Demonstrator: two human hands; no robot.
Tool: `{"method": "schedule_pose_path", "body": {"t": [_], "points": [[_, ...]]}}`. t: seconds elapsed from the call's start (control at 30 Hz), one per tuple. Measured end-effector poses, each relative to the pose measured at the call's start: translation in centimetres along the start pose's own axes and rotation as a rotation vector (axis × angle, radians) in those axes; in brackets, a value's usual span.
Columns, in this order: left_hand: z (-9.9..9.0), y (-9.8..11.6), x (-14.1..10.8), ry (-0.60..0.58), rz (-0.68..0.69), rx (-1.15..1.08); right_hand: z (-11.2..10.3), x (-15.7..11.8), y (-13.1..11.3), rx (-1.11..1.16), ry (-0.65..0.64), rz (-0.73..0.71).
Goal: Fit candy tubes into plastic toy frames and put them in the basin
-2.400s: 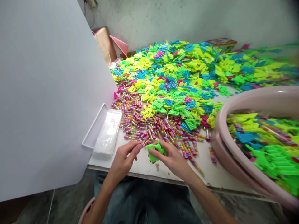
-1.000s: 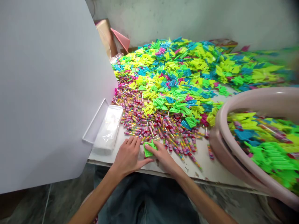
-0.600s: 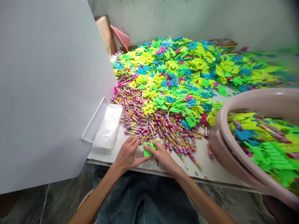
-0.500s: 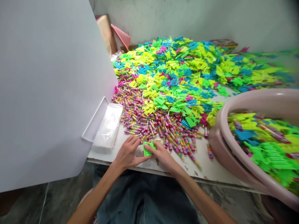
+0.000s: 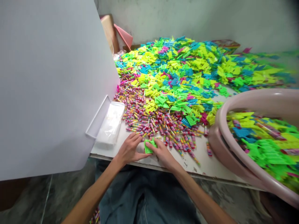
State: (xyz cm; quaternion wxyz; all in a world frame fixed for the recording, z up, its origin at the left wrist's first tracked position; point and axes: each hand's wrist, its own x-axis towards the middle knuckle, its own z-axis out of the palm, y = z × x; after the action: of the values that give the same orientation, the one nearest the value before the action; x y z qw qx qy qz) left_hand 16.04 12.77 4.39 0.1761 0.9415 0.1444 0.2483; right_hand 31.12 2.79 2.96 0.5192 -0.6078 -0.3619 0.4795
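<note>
Between left hand (image 5: 129, 150) and right hand (image 5: 164, 154), green plastic piece (image 5: 148, 147), both hands holding it, on white table (image 5: 198, 168)

Head-worn view, facing forward and down

We are seeing the green plastic piece (image 5: 147, 147) only in part, with the right hand (image 5: 163, 154) covering some of it, while the picture's edge is cutting off the pink basin (image 5: 259, 99) and the far-right plastic pieces (image 5: 263, 70) are blurring.
</note>
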Motion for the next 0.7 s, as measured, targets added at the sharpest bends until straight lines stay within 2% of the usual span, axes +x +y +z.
{"method": "schedule_pose_path", "body": {"t": [0.1,0.3,0.53,0.7], "points": [[-0.15,0.08,0.08,0.007,0.000,0.000,-0.18,0.08,0.02,0.022,-0.059,0.010],[0.12,-0.18,-0.20,0.007,0.015,0.038,-0.40,0.10,-0.50,0.096,-0.087,0.047],[0.42,0.47,-0.32,-0.035,-0.037,0.254,-0.63,0.26,-0.59,0.068,-0.112,0.012],[0.08,0.40,-0.20,-0.053,-0.027,0.150,-0.49,0.14,-0.75,-0.031,-0.096,-0.042]]}}
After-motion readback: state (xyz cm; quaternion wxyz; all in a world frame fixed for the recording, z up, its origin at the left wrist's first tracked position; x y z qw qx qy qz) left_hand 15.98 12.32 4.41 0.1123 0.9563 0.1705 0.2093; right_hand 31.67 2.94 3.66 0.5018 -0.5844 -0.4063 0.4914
